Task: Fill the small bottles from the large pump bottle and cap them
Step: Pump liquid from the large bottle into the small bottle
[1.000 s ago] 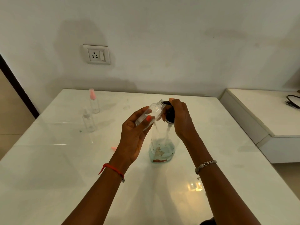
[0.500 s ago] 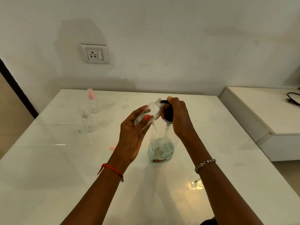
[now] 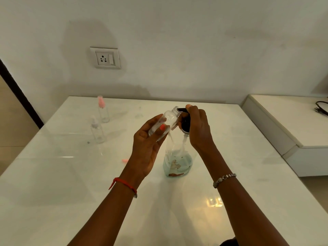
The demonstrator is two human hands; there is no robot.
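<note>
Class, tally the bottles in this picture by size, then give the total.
Small clear plastic bottles: 3 (uncapped bottle in the left hand, pink-capped bottle, pale-capped bottle)
Large clear pump bottle with black head: 1
Total: 4

No legible writing on the pump bottle (image 3: 177,157) or elsewhere.

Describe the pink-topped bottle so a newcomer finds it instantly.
Start at the wall socket. Below it, on the white table, two small clear bottles stand upright. The pink-topped bottle is the one nearer the wall; its neighbour, the clear-topped bottle, has no pink.
</note>
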